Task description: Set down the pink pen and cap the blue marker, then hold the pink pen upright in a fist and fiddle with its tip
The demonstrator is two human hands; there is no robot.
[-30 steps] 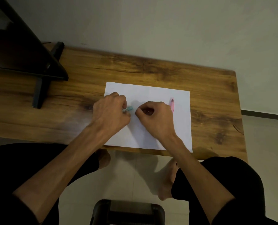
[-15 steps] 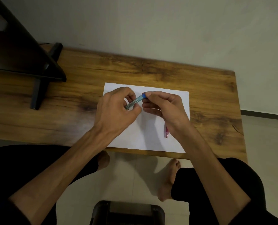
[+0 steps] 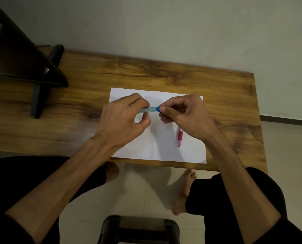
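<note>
Left hand (image 3: 123, 118) held the blue pen (image 3: 149, 110) by its barrel, fingers curled round it, the grip closed on the shaft with only the end toward the other hand showing; the pen lay roughly level above the white sheet (image 3: 157, 148), likely so that its end faced the opposite hand squarely; right hand (image 3: 185, 115) pinched the darker blue cap (image 3: 157, 109) at that end between thumb and forefinger, a narrow grip closed on the cap, remaining fingers tucked beneath; whether the cap was seated or partly off could not be told; both hands hovered clear of the paper, wrists bent inward toward each other, forearms coming in from the near edge of the counter (image 3: 226, 95) in a shallow V, left knuckles up, right palm turned toward the left hand; a red pen (image 3: 180, 138) lay flat on the sheet just below and nearside of the right grip, not touched by it, apparently set aside within reach; a dark stand (image 3: 41, 80) stood well apart, far to the left of the left grip; a dark stool (image 3: 139, 228) sat on the floor nearside of both, between the person's legs.
</note>
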